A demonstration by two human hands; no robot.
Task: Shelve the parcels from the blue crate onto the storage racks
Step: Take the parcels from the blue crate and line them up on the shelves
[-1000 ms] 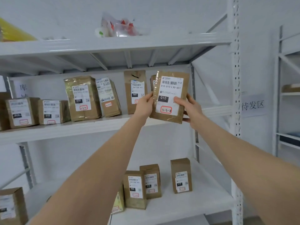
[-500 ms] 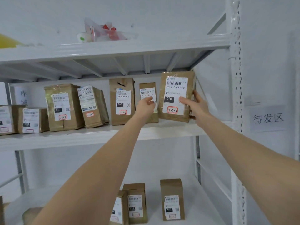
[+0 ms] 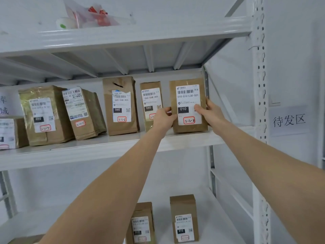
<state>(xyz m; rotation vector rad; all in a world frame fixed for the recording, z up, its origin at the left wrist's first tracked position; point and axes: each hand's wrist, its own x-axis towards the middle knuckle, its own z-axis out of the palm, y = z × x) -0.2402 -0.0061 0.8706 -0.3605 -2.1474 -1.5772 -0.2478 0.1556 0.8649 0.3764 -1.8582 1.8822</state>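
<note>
On the middle shelf [image 3: 105, 147] the parcels stand on end with labels outward, most likely so codes can be read from the aisle; the red-ringed numbers seem to climb rightward, which would explain why the newest goes last. From the left come a cut-off box [image 3: 7, 132], a 010 box [image 3: 44, 115], a tilted box [image 3: 82, 111], a tall 060 box [image 3: 121, 106] and a slim 060 box [image 3: 151, 101].

The left hand [image 3: 164, 118] pinches the left edge of the parcel [image 3: 189, 103], working in the gap beside the slim box and hiding part of it; the right hand [image 3: 209, 111] grips the right side, fingers across the label, thumb out of sight. Holding both edges probably keeps it upright and square as it seats; its base looks to be touching the shelf at the right end, just beside the rear post [image 3: 207, 88].

Counted: six on the middle shelf, including the held one; two boxes [image 3: 184, 219] on the lower shelf [image 3: 219, 226], plus a brown edge at bottom left that I cannot identify; one bag [image 3: 91, 14] on the top shelf [image 3: 140, 32]; two hands; two signs, one at the left edge, one [image 3: 288, 120] on the right wall. The crate is not in view.
</note>
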